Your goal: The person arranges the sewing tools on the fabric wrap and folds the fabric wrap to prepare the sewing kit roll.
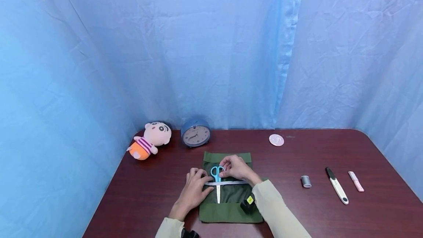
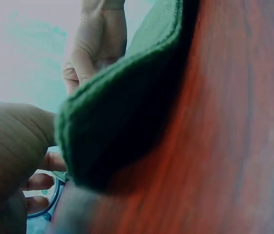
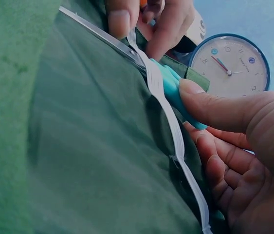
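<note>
An unfolded green cloth pouch [image 1: 231, 212] lies on the table, with a white elastic band [image 1: 234, 182] running across it. Scissors with light-blue handles [image 1: 214, 172] sit under that band, their blades [image 1: 218, 194] pointing to the near edge. My right hand [image 1: 236, 168] pinches a handle loop between thumb and fingers; the right wrist view shows the thumb on the blue handle [image 3: 168, 83]. At the pouch's left side, my left hand [image 1: 195, 188] pinches the left end of the band, thumb below and forefinger above, beside the scissors.
A plush doll [image 1: 148, 140] and a blue alarm clock [image 1: 196, 134] stand at the back left. Farther right are a round pale disc [image 1: 276, 140], a grey thread spool [image 1: 306, 181], a long black-and-white tool [image 1: 337, 186] and a small pink-and-white item [image 1: 355, 181].
</note>
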{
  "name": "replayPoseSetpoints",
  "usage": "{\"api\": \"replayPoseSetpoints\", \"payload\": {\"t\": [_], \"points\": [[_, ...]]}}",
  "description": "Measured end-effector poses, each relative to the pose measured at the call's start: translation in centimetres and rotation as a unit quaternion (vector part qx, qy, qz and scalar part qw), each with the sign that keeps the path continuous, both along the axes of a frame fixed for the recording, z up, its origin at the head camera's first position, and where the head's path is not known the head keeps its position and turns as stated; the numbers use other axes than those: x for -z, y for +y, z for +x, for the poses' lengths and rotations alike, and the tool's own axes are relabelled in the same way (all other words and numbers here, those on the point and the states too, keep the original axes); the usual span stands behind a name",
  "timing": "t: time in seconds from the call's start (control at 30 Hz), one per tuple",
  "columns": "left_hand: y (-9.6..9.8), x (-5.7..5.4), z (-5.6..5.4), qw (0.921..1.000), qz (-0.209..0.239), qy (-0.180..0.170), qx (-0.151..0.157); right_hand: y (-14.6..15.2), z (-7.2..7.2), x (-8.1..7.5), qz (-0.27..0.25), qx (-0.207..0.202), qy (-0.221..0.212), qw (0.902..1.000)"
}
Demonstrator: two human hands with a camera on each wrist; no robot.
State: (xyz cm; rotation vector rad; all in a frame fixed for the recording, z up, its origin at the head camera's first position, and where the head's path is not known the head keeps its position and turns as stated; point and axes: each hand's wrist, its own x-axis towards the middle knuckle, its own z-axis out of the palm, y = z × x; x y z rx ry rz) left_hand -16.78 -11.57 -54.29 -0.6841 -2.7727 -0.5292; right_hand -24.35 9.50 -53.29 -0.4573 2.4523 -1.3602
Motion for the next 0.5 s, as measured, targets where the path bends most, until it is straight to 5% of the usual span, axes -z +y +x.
{"api": "replayPoseSetpoints", "payload": {"t": [0.5], "points": [[0.65,0.27,-0.49,0.999,0.04,-0.012,0.013,-0.07,-0.02,0.22,-0.005,0.002,-0.004,1.0]]}}
